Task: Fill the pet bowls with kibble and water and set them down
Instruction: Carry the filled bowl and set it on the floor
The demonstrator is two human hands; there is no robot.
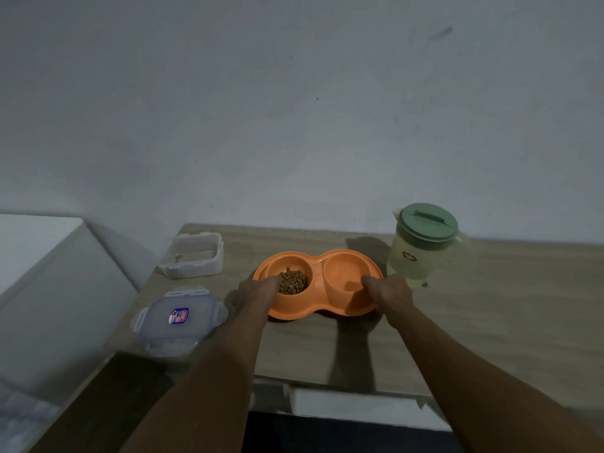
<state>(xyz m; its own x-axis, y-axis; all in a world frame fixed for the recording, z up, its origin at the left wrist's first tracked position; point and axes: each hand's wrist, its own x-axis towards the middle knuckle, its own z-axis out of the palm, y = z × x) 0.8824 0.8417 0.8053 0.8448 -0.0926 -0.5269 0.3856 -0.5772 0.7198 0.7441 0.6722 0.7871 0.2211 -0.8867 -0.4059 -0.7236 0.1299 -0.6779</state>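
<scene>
An orange double pet bowl (pixel 317 274) sits on the wooden table (pixel 490 305). Its left cup holds brown kibble (pixel 293 282); whether its right cup (pixel 346 273) holds water I cannot tell. My left hand (pixel 253 294) grips the bowl's left end, thumb over the rim beside the kibble. My right hand (pixel 389 294) grips the right end, thumb hooked into the right cup. A pale pitcher with a green lid (pixel 425 243) stands just right of the bowl.
A white open container (pixel 192 256) with a few kibble bits stands at the back left. Its clear clip lid (pixel 178 318) lies at the table's left front corner. A white surface (pixel 39 273) is to the left. A wall rises behind the table.
</scene>
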